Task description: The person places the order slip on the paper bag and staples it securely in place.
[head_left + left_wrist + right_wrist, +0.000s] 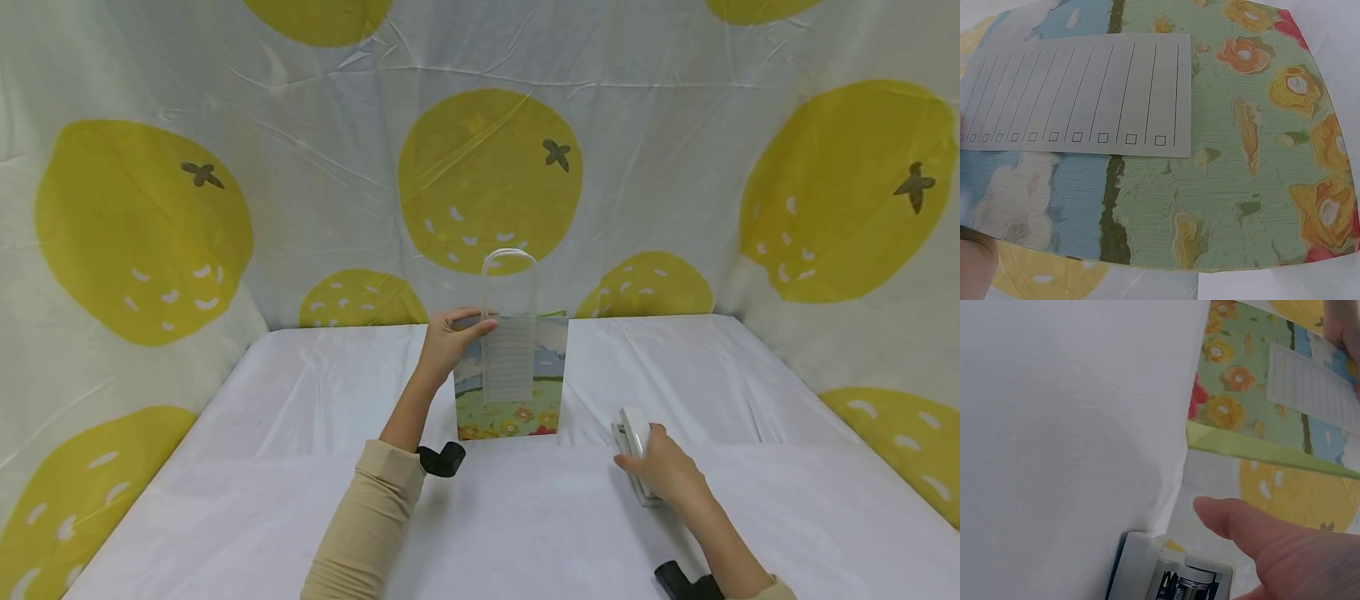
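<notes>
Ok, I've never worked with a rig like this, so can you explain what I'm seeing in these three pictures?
There's no machine arm here: these are a person's two bare hands. The widest picture comes from a camera on the head, looking forward and down. The other two come from cameras worn on the left and right wrists, so things there look close and turned sideways.

In front is a table covered in white. The left hand holds the upper edge of a flower-printed bag, its thumb in front. A lined sheet with small checkboxes is against the bag's front. The right hand is over what looks like a stapler; its thumb shows, but I can't tell whether it grips it.
</notes>
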{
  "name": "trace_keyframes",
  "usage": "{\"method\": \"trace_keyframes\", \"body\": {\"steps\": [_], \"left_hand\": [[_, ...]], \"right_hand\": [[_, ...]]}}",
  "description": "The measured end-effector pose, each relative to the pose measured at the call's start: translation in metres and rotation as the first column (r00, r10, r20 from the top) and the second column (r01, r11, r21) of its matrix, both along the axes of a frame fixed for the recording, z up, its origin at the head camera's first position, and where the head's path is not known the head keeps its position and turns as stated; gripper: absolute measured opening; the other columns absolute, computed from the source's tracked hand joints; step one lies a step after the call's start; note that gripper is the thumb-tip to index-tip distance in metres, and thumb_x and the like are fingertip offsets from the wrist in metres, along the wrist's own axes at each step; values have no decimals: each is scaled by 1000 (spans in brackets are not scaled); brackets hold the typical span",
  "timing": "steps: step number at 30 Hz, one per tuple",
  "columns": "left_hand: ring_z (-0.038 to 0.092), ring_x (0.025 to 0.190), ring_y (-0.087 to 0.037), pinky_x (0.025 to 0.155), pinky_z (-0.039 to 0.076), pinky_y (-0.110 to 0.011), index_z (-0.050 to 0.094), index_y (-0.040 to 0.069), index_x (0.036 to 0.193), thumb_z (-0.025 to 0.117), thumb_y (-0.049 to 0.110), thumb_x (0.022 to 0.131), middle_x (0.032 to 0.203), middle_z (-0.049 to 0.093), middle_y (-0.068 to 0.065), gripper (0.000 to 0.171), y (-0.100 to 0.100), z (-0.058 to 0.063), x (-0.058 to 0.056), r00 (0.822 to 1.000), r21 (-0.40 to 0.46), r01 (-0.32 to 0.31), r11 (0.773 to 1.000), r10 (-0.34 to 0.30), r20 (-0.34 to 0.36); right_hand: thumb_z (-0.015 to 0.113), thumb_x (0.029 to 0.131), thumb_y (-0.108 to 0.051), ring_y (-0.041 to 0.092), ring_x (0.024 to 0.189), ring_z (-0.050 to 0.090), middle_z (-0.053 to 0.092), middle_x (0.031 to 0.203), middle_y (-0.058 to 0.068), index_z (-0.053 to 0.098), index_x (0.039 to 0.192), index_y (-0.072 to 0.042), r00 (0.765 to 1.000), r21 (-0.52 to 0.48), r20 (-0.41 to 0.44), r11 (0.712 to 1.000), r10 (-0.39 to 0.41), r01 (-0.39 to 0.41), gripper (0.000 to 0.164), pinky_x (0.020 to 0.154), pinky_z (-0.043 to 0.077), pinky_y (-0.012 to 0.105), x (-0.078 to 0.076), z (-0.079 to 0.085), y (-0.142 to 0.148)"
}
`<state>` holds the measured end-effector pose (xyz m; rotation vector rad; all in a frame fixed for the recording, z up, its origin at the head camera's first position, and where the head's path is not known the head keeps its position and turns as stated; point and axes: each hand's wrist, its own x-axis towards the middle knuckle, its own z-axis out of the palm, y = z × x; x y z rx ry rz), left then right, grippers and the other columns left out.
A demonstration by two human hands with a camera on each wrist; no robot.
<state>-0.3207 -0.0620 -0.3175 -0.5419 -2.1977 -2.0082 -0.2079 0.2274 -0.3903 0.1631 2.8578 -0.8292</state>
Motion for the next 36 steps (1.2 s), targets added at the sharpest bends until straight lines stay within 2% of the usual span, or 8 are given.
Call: {"method": "trace_keyframes", "body": {"steps": [9, 16, 21, 26, 33, 36], "left_hand": [[54, 114, -17, 101, 39, -38, 68, 2, 104, 71, 18, 78, 110, 66, -12, 30, 0, 0, 1, 1000, 3, 3, 1000, -3, -3], [53, 116, -18, 101, 39, -38, 67, 1, 106, 70, 17, 80, 113, 65, -13, 31, -1, 0, 1, 1000, -2, 7, 1000, -6, 17], [51, 119, -19, 102, 38, -39, 66, 0, 107, 70, 17, 80, 115, 64, -13, 32, -1, 0, 1, 1000, -6, 6, 1000, -6, 14], [51, 117, -16, 102, 38, -39, 67, 3, 106, 71, 20, 78, 114, 64, -12, 32, -1, 1, 1, 1000, -1, -2, 1000, 2, 13], [52, 116, -16, 101, 39, -40, 68, 4, 105, 71, 19, 79, 113, 65, -11, 31, -1, 0, 1, 1000, 3, -6, 1000, 6, -6], [51, 117, -16, 101, 39, -39, 68, 4, 105, 71, 20, 79, 113, 65, -10, 31, 0, -1, 1, 1000, 1, -6, 1000, 6, -6]], "right_hand": [[65, 78, -20, 32, 77, 54, 51, 100, 32, 23, 123, 21, 1000, 46, -29, 999, -3, 4, 74, 58, 46, 38, 5, -3, -2], [67, 76, -11, 35, 75, 58, 52, 98, 37, 27, 118, 23, 998, 110, -58, 994, 17, -11, 67, 54, 50, 39, 10, -3, -7], [66, 76, -5, 41, 76, 60, 50, 100, 40, 27, 117, 24, 997, 132, -72, 991, 3, 6, 63, 52, 51, 43, 11, -2, -9], [64, 76, -2, 37, 71, 60, 52, 97, 38, 29, 114, 22, 997, 115, -81, 993, -9, 18, 57, 50, 51, 42, 11, -1, -9], [64, 77, -5, 43, 77, 59, 52, 97, 40, 28, 117, 23, 996, 92, -89, 996, -9, 17, 61, 53, 51, 46, 12, 1, -7], [64, 77, -6, 40, 76, 59, 53, 95, 39, 28, 117, 22, 997, 90, -81, 996, -6, 13, 61, 53, 51, 44, 12, 1, -7]]}}
